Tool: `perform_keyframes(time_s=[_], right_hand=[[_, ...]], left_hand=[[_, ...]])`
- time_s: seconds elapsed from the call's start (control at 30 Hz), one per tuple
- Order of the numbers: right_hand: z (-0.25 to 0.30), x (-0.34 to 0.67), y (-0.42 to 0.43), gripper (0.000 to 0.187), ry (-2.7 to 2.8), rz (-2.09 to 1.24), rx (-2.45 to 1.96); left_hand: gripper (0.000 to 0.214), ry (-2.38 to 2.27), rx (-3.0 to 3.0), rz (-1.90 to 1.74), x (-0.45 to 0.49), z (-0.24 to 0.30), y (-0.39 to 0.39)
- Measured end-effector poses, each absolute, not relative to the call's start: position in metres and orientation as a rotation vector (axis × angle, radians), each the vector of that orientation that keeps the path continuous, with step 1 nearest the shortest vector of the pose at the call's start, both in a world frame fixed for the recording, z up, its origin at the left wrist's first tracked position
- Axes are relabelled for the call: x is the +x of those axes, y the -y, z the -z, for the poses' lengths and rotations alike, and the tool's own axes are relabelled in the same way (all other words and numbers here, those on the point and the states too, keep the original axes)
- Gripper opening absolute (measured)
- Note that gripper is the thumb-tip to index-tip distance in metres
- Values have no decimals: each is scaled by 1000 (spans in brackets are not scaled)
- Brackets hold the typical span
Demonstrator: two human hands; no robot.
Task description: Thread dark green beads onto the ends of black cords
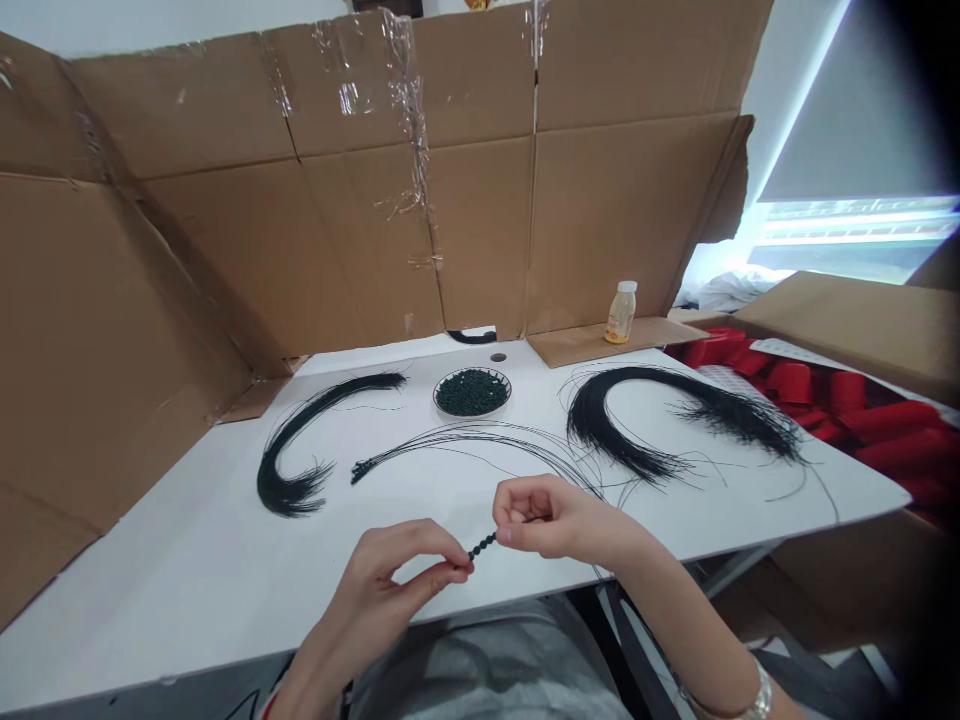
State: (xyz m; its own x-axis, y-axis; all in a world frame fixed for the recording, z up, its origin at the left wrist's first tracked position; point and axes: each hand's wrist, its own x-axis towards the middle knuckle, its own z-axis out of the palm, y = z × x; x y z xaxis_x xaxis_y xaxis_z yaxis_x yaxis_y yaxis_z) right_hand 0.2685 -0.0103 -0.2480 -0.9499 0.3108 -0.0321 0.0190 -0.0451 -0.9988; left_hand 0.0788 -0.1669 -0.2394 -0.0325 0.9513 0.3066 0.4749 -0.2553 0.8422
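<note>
A short string of dark beads (482, 546) stretches between my two hands, just above the table's front part. My left hand (405, 570) pinches its left end between thumb and fingertips. At the other end my right hand (544, 518) is closed on the string, its fingers curled. Beyond the hands, several thin black strands (465, 432) lie in an arc, with a cluster of beads (362, 470) at their left end. Farther back stands a plate (436, 404) heaped with small dark green beads (472, 390).
Bundles of black strands lie curved at left (281, 450) and right (622, 385) on the white table (187, 590). Cardboard walls (360, 230) enclose the back and left. A small bottle (621, 313) stands at back right; red objects (847, 390) fill a box beyond the table's right edge.
</note>
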Motion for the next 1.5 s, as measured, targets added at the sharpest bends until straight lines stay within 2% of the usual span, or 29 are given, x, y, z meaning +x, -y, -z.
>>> perform_keyframes(time_s=[0.33,0.5,0.6,1.03,1.17,1.3,1.5], right_hand=[[252,267,15,34,2086,-2020,-313],[254,267,16,33,2115,-2002,-310],[254,267,15,32,2127,-2001,-313],[248,270,23,14,2272,-1952,-313],[251,269,27,13,2424,-1829,-307],[255,268,34,8,2623,-1607,-350],[247,285,33,19,2819,-1297,-435]], left_hand=[[13,-1446,1733,-986,77,233,155],[9,-1478,1493,-1039,81,237,155],[17,-1440,1371,-1097,82,238,155],[5,-1475,1490,-1047,81,248,153],[10,-1478,1513,-978,79,253,157],[5,-1493,1602,-901,76,257,163],[20,-1879,1719,-1038,39,263,164]])
